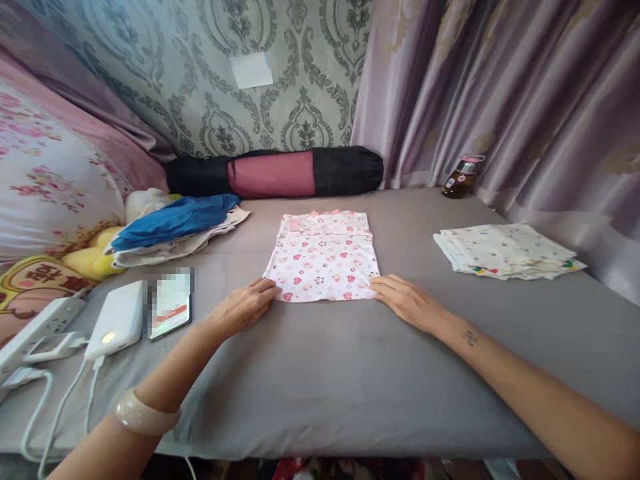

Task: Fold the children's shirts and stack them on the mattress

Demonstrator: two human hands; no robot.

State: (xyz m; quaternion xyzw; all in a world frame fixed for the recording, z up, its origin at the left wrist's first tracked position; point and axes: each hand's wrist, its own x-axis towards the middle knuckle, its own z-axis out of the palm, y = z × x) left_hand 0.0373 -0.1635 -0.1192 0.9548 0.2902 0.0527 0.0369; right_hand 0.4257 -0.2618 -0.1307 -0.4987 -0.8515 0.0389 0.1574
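A white piece of children's clothing (323, 260) printed with pink hearts and flowers lies flat in front of me, with a band folded over at its far end. Its exact kind is hard to make out. My left hand (251, 300) is closed at the near left corner, fingertips on the fabric edge. At the near right corner, my right hand (406, 298) pinches the edge in the same way. Both thumbs are mostly hidden. Between the hands, the near edge runs nearly straight.
The grey sheet (350, 387) bears a folded cloth stack (505, 247) at right and a blue garment (175, 220) on pale clothes at left. A phone (173, 303), power bank (116, 319) and power strip (45, 327) lie near left. Behind are a rolled bag (275, 173) and a bottle (463, 177).
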